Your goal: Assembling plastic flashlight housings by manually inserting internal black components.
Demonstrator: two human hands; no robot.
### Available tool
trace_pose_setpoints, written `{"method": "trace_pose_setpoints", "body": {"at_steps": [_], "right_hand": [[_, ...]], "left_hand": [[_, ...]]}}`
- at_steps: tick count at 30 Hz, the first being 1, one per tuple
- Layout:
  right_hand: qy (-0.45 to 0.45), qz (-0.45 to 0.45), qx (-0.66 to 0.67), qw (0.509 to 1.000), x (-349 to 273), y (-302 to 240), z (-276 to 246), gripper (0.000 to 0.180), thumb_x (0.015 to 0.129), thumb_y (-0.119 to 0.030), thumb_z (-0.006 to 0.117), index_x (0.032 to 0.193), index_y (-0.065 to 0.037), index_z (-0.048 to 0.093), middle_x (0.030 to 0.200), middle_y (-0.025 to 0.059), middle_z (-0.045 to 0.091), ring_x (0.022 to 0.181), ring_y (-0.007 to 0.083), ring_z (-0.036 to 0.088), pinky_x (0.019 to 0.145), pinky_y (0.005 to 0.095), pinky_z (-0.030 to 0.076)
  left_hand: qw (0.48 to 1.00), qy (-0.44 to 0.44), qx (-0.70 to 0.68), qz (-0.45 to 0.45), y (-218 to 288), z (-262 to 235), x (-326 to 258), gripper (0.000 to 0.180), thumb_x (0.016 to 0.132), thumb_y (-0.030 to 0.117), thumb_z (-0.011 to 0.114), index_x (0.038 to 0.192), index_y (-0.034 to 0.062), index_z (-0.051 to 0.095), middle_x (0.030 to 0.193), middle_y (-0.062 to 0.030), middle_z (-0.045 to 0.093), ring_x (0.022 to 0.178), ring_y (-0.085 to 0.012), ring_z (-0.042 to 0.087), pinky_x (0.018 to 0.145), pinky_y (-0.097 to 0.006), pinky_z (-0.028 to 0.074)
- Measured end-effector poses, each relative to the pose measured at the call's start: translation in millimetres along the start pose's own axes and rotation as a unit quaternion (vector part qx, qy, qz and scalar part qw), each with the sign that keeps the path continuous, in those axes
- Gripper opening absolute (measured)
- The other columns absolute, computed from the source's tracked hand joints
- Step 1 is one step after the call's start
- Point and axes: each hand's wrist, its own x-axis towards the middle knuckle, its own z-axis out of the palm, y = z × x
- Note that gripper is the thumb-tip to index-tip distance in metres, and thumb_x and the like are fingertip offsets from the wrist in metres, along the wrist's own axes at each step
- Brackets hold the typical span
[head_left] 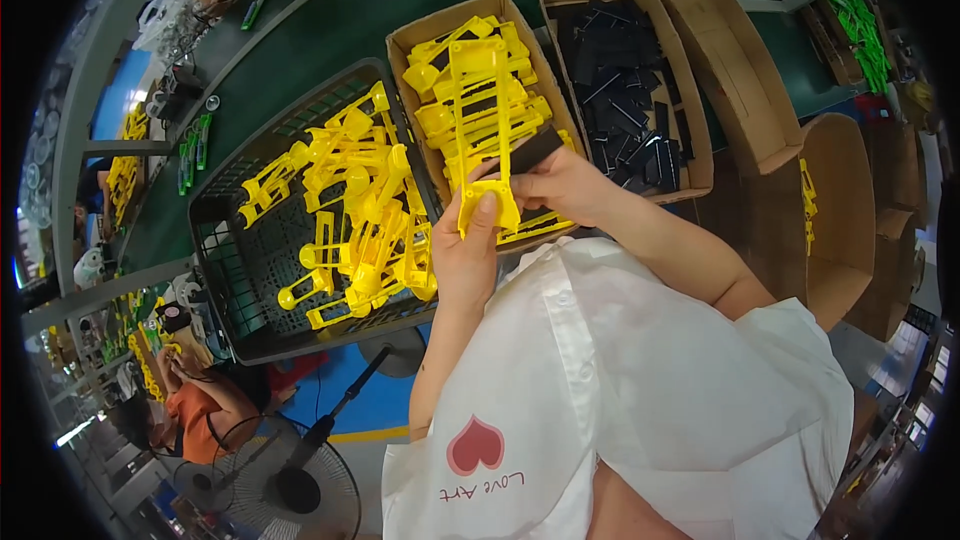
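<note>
My left hand (468, 245) grips the near end of a long yellow plastic frame (483, 58), its thumb pressed on the end plate. The frame points away from me, over a cardboard box (402, 40) packed with similar yellow parts. Between the fingers of my right hand (565, 186) is a flat black piece (537, 151), which lies against the right rail of the frame. Whether the piece is fitted into the frame cannot be made out. Some of my right fingertips are hidden behind the parts.
Left of the box stands a black plastic crate (262, 285) of loose yellow frames. To the right are a box of black pieces (625, 100) and another cardboard box (735, 80). A fan (292, 488) stands at lower left, near a person in orange (205, 415).
</note>
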Motion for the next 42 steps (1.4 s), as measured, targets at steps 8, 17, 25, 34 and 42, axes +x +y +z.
{"method": "trace_pose_setpoints", "body": {"at_steps": [8,17,25,34,42], "right_hand": [[0.103,-0.058,-0.12,0.986,-10.1,-23.9,0.2,0.02,0.086,-0.013,0.047,0.1,0.0,0.054,0.079,0.005,0.058,0.063,0.009,0.056,0.053,0.0172,0.043],[0.084,-0.015,-0.311,0.947,-18.0,-23.2,-1.4,0.011,0.085,-0.013,0.049,0.087,-0.002,0.047,0.064,0.004,0.056,0.047,0.0059,0.05,0.041,0.0171,0.037],[0.146,-0.058,-0.232,0.96,-29.0,-25.4,-32.0,0.013,0.085,-0.013,0.05,0.089,-0.004,0.041,0.064,0.0018,0.054,0.046,0.003,0.046,0.04,0.0139,0.035],[0.152,-0.053,-0.231,0.959,-30.0,-24.1,-28.9,0.012,0.086,-0.012,0.049,0.09,-0.004,0.042,0.064,0.0024,0.054,0.046,0.0038,0.047,0.04,0.0144,0.035],[0.157,-0.058,-0.234,0.958,-31.2,-23.9,-37.4,0.012,0.085,-0.013,0.05,0.089,-0.004,0.042,0.063,0.0024,0.055,0.046,0.0028,0.045,0.042,0.0136,0.035]], "left_hand": [[0.996,0.039,0.078,0.001,-2.8,-18.2,-1.1,0.025,0.085,0.014,0.051,0.103,-0.003,0.051,0.085,-0.011,0.059,0.074,-0.0158,0.057,0.068,-0.024,0.045],[0.978,0.096,0.155,0.105,11.0,-21.8,0.4,0.02,0.083,0.008,0.052,0.101,-0.0015,0.052,0.082,-0.0065,0.057,0.071,-0.0132,0.056,0.06,-0.021,0.043],[0.855,-0.179,-0.469,-0.132,6.2,-36.0,5.8,0.028,0.088,0.031,0.038,0.07,0.0099,0.042,0.053,0.0015,0.04,0.048,-0.0113,0.037,0.048,-0.025,0.032],[0.817,-0.256,-0.487,-0.172,-9.4,-8.4,8.9,0.037,0.09,0.029,0.026,0.062,0.0117,0.043,0.046,0.0013,0.044,0.049,-0.012,0.042,0.056,-0.027,0.035],[0.84,-0.233,-0.453,-0.189,-15.4,-11.6,10.4,0.038,0.09,0.033,0.025,0.067,0.0107,0.046,0.049,-0.0014,0.043,0.056,-0.0169,0.041,0.061,-0.031,0.035]]}}
